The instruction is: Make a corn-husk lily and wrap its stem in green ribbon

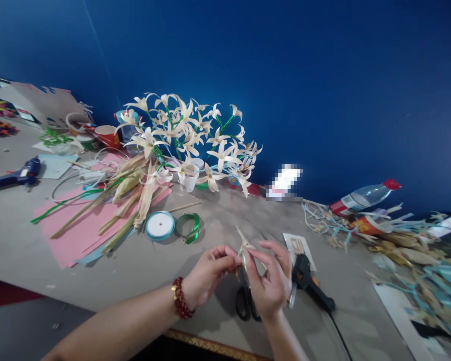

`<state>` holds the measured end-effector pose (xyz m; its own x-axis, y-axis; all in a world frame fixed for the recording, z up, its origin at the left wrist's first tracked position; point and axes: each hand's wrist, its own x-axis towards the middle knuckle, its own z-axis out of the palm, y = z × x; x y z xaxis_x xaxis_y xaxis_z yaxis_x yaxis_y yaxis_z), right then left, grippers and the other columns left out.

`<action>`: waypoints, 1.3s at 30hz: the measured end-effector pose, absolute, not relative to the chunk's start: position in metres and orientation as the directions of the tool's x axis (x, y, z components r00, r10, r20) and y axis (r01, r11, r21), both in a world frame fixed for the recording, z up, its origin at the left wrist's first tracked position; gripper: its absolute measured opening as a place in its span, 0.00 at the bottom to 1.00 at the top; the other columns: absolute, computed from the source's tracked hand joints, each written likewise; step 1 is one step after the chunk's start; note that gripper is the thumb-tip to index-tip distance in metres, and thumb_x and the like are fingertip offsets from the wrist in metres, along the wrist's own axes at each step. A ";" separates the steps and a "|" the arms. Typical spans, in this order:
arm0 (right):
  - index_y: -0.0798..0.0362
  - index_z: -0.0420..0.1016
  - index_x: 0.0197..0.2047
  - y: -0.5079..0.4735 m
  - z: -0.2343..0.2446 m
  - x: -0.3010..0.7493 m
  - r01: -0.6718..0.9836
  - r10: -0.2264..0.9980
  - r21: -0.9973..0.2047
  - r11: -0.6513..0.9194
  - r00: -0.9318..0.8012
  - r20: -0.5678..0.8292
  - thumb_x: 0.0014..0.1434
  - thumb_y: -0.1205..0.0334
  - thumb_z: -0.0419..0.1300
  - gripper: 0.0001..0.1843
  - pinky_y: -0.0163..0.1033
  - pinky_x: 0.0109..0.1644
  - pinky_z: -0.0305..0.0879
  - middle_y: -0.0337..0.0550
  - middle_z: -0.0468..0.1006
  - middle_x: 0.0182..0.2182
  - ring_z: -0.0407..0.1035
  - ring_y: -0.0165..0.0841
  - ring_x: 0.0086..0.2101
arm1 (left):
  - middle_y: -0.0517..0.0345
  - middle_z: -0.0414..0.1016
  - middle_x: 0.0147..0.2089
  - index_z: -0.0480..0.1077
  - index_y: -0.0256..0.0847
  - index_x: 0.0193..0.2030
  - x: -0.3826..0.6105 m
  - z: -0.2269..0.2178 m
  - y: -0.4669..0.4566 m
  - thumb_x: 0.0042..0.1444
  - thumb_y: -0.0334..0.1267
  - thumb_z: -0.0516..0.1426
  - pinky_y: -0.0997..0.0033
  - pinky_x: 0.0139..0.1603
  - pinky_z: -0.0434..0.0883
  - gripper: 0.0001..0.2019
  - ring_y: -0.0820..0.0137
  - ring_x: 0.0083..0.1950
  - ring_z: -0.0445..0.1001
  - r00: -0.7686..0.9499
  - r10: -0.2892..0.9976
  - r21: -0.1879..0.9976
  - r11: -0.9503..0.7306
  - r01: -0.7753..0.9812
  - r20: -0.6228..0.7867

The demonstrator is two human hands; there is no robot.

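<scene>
Pale husk piece (243,241): at the centre of your clock, above the bench (135,293), its pointed tip aimed at about 11, between your left hand (206,276) and your right hand (269,283)
Left hand grip: your thumb and forefinger pinch the lower part of the piece, the other fingers curled, a red bead bracelet (183,298) round your wrist
Right hand grip: your thumb and forefinger pinch the piece from the other side, the exact contact partly hidden, the other fingers bent
Scissors (242,304): at 6, black handle loops towards you, partly hidden by your right hand
Black glue gun (310,286): at 4, lying just beside your right hand, its cord running towards 5
Clear packet (298,245): at 3, flat, with a brown mark
Green ribbon roll (196,226): at 10, just beside the white-and-blue spool (160,225)
Dry husks (128,210): farther out at 10, lying over pink paper (69,228)
White flowers (188,133): at 11, a cluster on green stems near the blue wall (323,90)
Bottle (364,198): at 2, tilted, red cap pointing away from you
</scene>
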<state>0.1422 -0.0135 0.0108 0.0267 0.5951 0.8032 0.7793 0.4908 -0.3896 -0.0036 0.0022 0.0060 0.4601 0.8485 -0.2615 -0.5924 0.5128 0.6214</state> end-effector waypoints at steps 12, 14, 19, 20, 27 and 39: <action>0.50 0.78 0.38 -0.017 0.007 0.142 0.785 0.565 -0.387 0.484 0.058 0.823 0.57 0.69 0.65 0.05 0.49 0.46 0.68 0.47 0.73 0.42 0.69 0.40 0.42 | 0.62 0.67 0.25 0.72 0.35 0.25 -0.004 0.007 0.002 0.46 0.34 0.69 0.75 0.33 0.58 0.10 0.77 0.28 0.61 0.586 0.777 0.529 0.604 -0.596 -0.228; 0.51 0.78 0.38 -0.018 0.006 0.142 0.784 0.560 -0.387 0.485 0.061 0.826 0.58 0.68 0.65 0.05 0.49 0.46 0.68 0.47 0.73 0.42 0.70 0.40 0.42 | 0.61 0.67 0.26 0.72 0.35 0.25 -0.004 0.008 0.002 0.45 0.35 0.69 0.75 0.33 0.59 0.10 0.77 0.28 0.61 0.595 0.772 0.523 0.610 -0.595 -0.224; 0.51 0.77 0.38 -0.019 0.005 0.139 0.774 0.553 -0.399 0.492 0.076 0.830 0.59 0.68 0.64 0.04 0.50 0.46 0.68 0.47 0.74 0.41 0.70 0.40 0.42 | 0.60 0.67 0.28 0.71 0.35 0.25 -0.005 0.011 0.001 0.44 0.36 0.70 0.74 0.35 0.60 0.12 0.76 0.30 0.63 0.618 0.759 0.514 0.621 -0.591 -0.205; 0.51 0.77 0.38 -0.019 0.005 0.139 0.772 0.556 -0.404 0.491 0.080 0.827 0.59 0.68 0.64 0.04 0.50 0.46 0.68 0.47 0.74 0.41 0.70 0.40 0.42 | 0.60 0.67 0.28 0.71 0.36 0.25 -0.005 0.011 0.001 0.44 0.37 0.70 0.74 0.36 0.60 0.12 0.75 0.30 0.63 0.625 0.755 0.511 0.624 -0.590 -0.200; 0.51 0.74 0.38 -0.020 0.008 0.134 0.690 0.556 -0.498 0.526 0.164 0.814 0.56 0.71 0.64 0.08 0.49 0.45 0.69 0.46 0.72 0.40 0.69 0.39 0.41 | 0.59 0.68 0.28 0.72 0.36 0.26 -0.004 0.006 0.000 0.44 0.38 0.70 0.73 0.36 0.61 0.12 0.75 0.30 0.64 0.631 0.757 0.511 0.616 -0.599 -0.172; 0.50 0.69 0.46 -0.028 0.009 0.137 0.380 0.741 -0.731 0.567 0.153 0.654 0.59 0.68 0.60 0.11 0.45 0.45 0.71 0.48 0.72 0.41 0.70 0.38 0.43 | 0.62 0.70 0.24 0.71 0.35 0.24 -0.005 0.013 0.001 0.42 0.37 0.72 0.76 0.34 0.62 0.14 0.76 0.28 0.65 0.531 0.834 0.617 0.498 -0.609 -0.149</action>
